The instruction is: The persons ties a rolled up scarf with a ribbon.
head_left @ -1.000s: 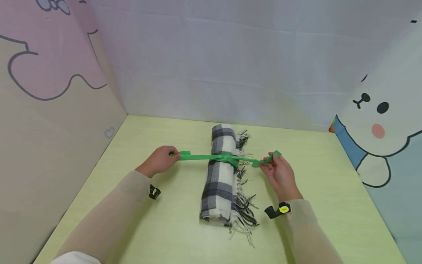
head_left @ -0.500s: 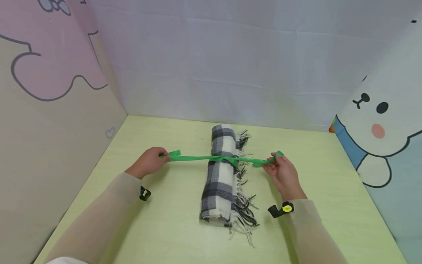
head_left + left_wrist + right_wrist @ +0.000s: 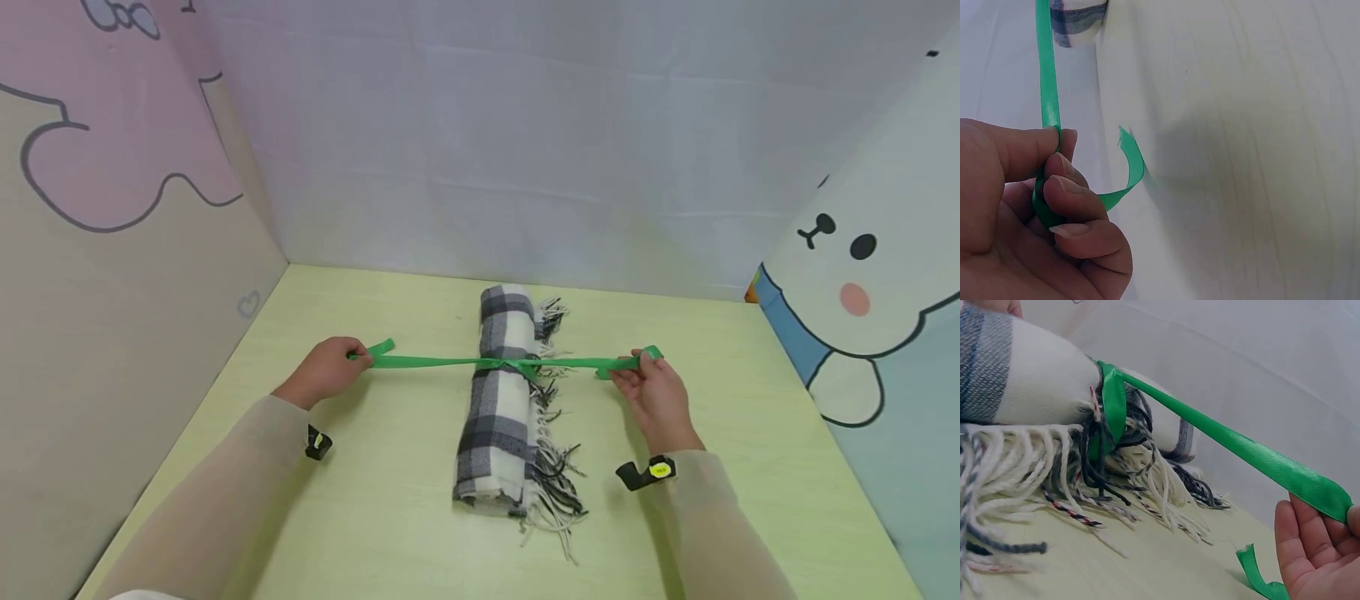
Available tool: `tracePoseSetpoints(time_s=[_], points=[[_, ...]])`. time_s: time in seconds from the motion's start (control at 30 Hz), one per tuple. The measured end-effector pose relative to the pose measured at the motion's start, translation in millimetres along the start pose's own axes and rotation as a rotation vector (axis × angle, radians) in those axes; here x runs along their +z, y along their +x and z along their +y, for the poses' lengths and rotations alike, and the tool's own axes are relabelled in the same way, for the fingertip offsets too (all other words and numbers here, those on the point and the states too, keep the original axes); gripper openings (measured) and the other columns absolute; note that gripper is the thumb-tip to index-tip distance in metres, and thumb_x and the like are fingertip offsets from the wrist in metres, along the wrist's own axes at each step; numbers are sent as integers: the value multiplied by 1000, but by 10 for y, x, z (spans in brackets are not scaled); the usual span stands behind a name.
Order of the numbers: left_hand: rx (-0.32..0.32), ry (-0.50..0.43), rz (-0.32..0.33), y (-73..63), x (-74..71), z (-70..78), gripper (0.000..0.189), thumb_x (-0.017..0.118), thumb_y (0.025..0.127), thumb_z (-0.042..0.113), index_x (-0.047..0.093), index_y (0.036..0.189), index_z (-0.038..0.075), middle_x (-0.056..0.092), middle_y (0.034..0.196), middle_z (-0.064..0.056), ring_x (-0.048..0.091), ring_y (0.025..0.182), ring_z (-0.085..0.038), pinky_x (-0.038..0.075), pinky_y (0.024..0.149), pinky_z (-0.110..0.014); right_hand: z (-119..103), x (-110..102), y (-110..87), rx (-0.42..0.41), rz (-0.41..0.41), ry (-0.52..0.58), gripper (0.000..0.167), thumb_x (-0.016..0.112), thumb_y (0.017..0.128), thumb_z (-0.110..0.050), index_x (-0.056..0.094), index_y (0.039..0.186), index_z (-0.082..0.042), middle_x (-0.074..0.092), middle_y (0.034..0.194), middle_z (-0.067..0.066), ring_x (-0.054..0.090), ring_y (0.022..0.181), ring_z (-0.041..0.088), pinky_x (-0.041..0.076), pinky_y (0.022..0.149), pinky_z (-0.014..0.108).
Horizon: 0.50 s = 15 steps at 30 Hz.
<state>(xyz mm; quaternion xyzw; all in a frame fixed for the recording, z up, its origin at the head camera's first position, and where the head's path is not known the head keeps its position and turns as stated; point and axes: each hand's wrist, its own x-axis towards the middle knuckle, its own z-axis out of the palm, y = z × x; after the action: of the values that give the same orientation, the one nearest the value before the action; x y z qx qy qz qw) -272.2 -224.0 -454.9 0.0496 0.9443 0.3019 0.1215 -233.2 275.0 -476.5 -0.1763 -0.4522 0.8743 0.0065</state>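
A rolled plaid scarf (image 3: 498, 417) in white, grey and black lies lengthwise on the table, its fringe (image 3: 1072, 487) spilling along the right side. Round its middle runs a green ribbon (image 3: 427, 362), crossed on top and stretched taut to both sides. My left hand (image 3: 330, 368) pinches one end between thumb and forefinger; in the left wrist view that ribbon's tail (image 3: 1134, 159) curls out past the fingers. On the other side my right hand (image 3: 658, 400) pinches the opposite end, with a short tail (image 3: 1254, 575) hanging below the fingers in the right wrist view.
The pale yellow table (image 3: 405, 517) is bordered by a white back wall (image 3: 480, 150). Cartoon-printed panels stand at the left (image 3: 135, 300) and right (image 3: 885, 350). Each wrist wears a black strap mount.
Both hands have moved apart, the left one farther left and the right one slightly right. The ribbon has drawn tight, and its crossing on the scarf has become smaller and flatter.
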Motion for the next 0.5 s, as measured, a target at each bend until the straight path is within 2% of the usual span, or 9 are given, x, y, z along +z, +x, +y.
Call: tracePoseSetpoints(time_s=[0.27,0.5], points=[[14,22,5,-15,-41,-86,22,62,104,23,71,102,4,64,93,-8,51,76,-23,42,64,-34,-3,-39,17,-22,83,-70,27,41,112,-22,48,120,3,63,89,5,68,81,15,59,89,33],[-9,11,-14,-42,-106,-84,22,62,104,22,71,100,2,63,90,-8,50,74,-22,42,62,-32,-48,-45,-11,-31,186,14,26,42,112,-21,50,121,1,62,94,9,70,87,19,59,90,35]])
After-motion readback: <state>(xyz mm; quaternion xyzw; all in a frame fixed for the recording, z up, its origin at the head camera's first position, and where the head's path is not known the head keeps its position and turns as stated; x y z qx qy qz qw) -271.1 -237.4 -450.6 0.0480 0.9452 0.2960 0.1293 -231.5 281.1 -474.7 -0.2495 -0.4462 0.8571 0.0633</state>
